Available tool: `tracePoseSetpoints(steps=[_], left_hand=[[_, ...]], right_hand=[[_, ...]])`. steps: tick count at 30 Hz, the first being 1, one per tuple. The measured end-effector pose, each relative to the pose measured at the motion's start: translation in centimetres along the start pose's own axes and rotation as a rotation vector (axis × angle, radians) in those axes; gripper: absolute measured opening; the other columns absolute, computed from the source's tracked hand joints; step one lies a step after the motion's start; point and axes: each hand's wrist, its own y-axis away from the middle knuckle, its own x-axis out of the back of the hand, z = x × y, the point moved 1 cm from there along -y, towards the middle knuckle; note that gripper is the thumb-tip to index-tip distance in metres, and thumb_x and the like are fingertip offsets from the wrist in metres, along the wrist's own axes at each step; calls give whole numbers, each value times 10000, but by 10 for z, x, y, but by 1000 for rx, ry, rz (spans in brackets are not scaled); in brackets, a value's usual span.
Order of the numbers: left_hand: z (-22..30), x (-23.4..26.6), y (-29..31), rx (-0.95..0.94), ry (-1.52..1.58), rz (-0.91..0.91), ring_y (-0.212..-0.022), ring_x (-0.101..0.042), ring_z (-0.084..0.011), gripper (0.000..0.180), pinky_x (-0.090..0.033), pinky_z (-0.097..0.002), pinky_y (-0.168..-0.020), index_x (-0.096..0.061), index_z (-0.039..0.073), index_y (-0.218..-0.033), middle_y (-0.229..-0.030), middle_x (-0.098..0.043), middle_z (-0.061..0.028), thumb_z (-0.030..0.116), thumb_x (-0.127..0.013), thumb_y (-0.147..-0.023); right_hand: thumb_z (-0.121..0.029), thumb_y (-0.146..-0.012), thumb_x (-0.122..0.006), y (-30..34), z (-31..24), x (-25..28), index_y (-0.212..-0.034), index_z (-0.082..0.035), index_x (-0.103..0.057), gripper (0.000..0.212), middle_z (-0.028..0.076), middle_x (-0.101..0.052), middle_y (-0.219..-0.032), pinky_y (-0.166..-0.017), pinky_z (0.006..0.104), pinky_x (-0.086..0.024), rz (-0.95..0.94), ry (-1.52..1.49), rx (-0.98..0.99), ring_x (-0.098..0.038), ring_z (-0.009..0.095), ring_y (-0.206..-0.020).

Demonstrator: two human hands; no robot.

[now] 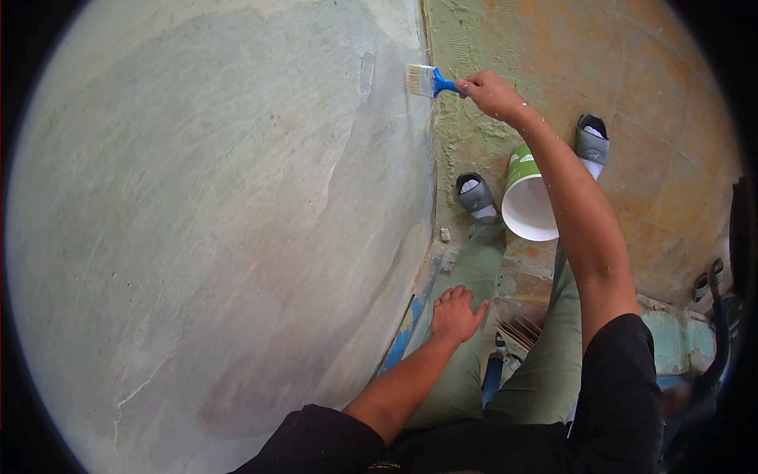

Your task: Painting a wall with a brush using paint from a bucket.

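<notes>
A paintbrush (434,81) with a blue handle and pale bristles is in my right hand (493,95), fingers closed round the handle's end. Its bristles meet the lower part of the grey-white plastered wall (260,197), close to where the wall joins the floor; whether they press on it, I cannot tell. My left hand (456,314) lies on my green trouser leg near the knee, fingers outstretched and holding nothing. Between my feet stands a bucket (530,209), white inside with a green outer side; my right forearm covers part of it.
Greenish smears cover the brown floor (616,71) along the wall's foot. A crack (130,395) runs down the wall. Thin flat boards (521,330) lie behind my legs. Another person (714,340) is at the right edge, and another foot and trouser leg (493,367) show between my legs.
</notes>
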Motion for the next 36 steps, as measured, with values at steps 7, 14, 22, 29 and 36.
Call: tracePoseSetpoints(steps=[7,14,22,29,36], left_hand=[[-16,-11,4,-3,-10,35,-1230,-461,-279,484,-359,-448,-1021,-631,79,-1114,-1287,-524,-108,488,-538,-873],[-24,-3,3,-9,-31,22,-1177,-484,-272,478,-396,-455,-950,-621,75,-1108,-1265,-527,-98,485,-514,-888],[-26,-56,16,-35,-37,56,-1218,-458,-289,503,-383,-447,-983,-624,75,-1120,-1314,-510,-111,505,-524,-879],[-13,-78,27,15,-86,-3,-1246,-424,-297,523,-352,-455,-1006,-612,82,-1143,-1342,-483,-103,525,-505,-886],[-5,-83,33,27,-108,11,-1235,-418,-304,513,-353,-455,-993,-614,85,-1116,-1330,-485,-100,529,-503,-885]], right_hand=[[-320,-913,-539,86,-162,19,-898,45,-657,384,146,-516,-593,-568,403,-401,69,-23,231,-491,246,-551],[-334,-937,-534,166,-209,13,-895,13,-676,377,-15,-386,-551,-483,285,-286,-117,-366,347,-348,82,-526],[-350,-949,-529,125,-87,-31,-948,-41,-681,344,-37,-408,-542,-461,247,-283,-159,-480,-60,-358,61,-499],[-325,-928,-510,115,-90,-35,-907,30,-664,388,201,-573,-673,-640,433,-428,212,-1,182,-522,356,-615],[-319,-929,-529,189,-198,-4,-947,24,-670,372,157,-586,-689,-618,375,-416,-33,-182,415,-516,267,-624]])
